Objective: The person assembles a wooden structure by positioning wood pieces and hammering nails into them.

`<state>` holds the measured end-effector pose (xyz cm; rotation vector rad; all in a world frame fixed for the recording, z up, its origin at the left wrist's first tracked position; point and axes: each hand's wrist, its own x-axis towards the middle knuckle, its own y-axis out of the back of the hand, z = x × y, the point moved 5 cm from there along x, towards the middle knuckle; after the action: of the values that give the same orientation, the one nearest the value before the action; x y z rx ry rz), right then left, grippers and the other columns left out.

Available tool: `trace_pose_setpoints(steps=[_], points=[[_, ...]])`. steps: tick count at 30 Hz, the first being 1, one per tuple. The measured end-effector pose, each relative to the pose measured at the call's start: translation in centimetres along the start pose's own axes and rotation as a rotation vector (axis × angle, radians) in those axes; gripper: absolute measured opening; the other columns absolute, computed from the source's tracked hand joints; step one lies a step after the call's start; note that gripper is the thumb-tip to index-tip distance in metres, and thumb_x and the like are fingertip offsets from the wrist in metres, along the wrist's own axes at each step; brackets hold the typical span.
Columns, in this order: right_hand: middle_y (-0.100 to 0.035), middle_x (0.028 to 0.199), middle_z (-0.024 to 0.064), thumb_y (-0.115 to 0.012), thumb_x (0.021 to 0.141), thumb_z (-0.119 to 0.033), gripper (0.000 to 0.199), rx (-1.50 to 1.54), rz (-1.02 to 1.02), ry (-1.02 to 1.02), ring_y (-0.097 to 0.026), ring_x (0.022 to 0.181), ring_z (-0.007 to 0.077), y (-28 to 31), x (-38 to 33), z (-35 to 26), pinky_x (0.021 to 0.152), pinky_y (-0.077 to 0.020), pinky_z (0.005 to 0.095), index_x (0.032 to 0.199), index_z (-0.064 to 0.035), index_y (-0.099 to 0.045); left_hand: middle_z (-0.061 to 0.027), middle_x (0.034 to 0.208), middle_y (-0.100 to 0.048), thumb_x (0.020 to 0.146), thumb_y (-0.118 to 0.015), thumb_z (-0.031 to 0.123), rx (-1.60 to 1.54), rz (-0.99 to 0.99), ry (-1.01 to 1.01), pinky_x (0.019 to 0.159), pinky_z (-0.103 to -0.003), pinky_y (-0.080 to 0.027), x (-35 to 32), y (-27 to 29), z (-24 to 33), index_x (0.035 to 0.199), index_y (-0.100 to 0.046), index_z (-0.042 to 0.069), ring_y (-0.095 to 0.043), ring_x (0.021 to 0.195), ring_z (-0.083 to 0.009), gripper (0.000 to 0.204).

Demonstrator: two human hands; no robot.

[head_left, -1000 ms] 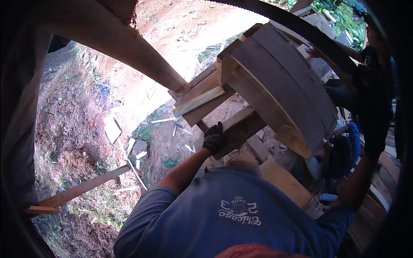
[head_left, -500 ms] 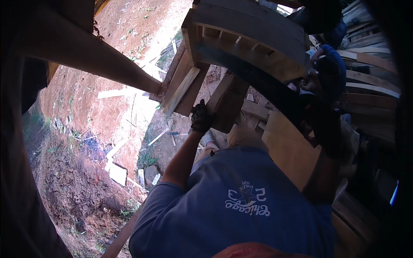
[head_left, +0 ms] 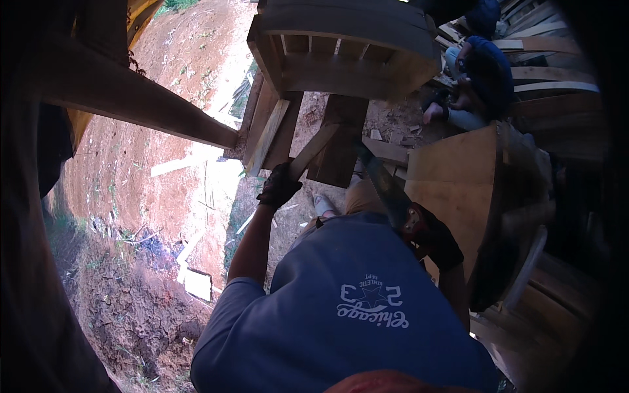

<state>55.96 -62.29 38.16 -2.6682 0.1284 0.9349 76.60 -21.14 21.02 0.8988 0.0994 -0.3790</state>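
In a dark glove, my left hand (head_left: pixel 280 187) is closed on the near end of a short wooden piece (head_left: pixel 316 149). That piece slants up and to the right over a dark plank (head_left: pixel 348 134). My right hand (head_left: pixel 438 243), also gloved, grips the handle of a handsaw (head_left: pixel 385 185) with a dark blade. The blade points away and to the left, its tip close to the plank's right edge. Whether the blade touches the plank cannot be told.
Beyond my hands stands a slatted wooden frame (head_left: pixel 347 29). A thick beam (head_left: pixel 144 101) crosses at the left. A plywood box (head_left: pixel 449 177) stands at my right. Farther right a person in blue (head_left: pixel 488 78) crouches near stacked boards (head_left: pixel 550 72). Reddish soil (head_left: pixel 177 85) lies at the left.
The saw has come down from in front of the slatted frame, and my right hand has moved toward my body. My left hand has shifted left with the wooden piece, which is now angled.
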Motion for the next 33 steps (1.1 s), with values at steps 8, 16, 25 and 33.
trace_pose_setpoints(steps=[8, 16, 25, 33], points=[[-0.074, 0.108, 0.0050, -0.070, 0.101, -0.024, 0.047, -0.203, 0.316, -0.107, -0.072, 0.092, 0.0149, -0.7, -4.9, -1.8, 0.082, -0.0575, 0.0324, 0.144, -0.0040, -0.063, -0.0187, 0.117, -0.065, 0.073, -0.078, 0.019, 0.155, 0.044, -0.330, 0.096, -0.054, -0.055, 7.7, -1.6, 7.7, 0.126, -0.067, 0.008, -0.064, 0.114, -0.0418, 0.056], [-0.074, 0.100, 0.0080, -0.071, 0.100, -0.025, 0.037, -0.247, 0.757, 0.092, -0.071, 0.084, 0.0219, 13.5, -8.7, 0.1, 0.074, -0.0567, 0.0348, 0.133, -0.0071, -0.068, -0.0177, 0.112, -0.064, 0.074, -0.075, 0.017, 0.320, -0.095, -0.521, 0.095, -0.051, -0.053, 13.4, -4.4, 10.5, 0.128, -0.068, 0.006, -0.063, 0.110, -0.0384, 0.056], [-0.077, 0.093, 0.0106, -0.068, 0.102, -0.023, 0.022, -1.506, 1.042, 0.354, -0.074, 0.077, 0.0302, 11.5, -1.2, -1.1, 0.073, -0.0596, 0.0394, 0.119, -0.0107, -0.075, -0.0253, 0.135, -0.061, 0.081, -0.083, 0.025, 0.317, -0.102, -0.566, 0.112, -0.054, -0.046, 13.8, -6.9, 9.9, 0.148, -0.057, 0.004, -0.055, 0.129, -0.0473, 0.075], [-0.065, 0.084, 0.0013, -0.055, 0.107, -0.020, 0.039, 0.262, 0.812, 0.455, -0.065, 0.083, 0.0119, 8.2, 1.4, 7.6, 0.087, -0.0521, 0.0297, 0.133, 0.0077, -0.065, -0.0212, 0.132, -0.066, 0.094, -0.075, 0.037, 0.223, -0.135, -0.854, 0.112, -0.053, -0.046, 15.1, -9.0, 16.3, 0.137, -0.066, 0.009, -0.060, 0.127, -0.0427, 0.052]])
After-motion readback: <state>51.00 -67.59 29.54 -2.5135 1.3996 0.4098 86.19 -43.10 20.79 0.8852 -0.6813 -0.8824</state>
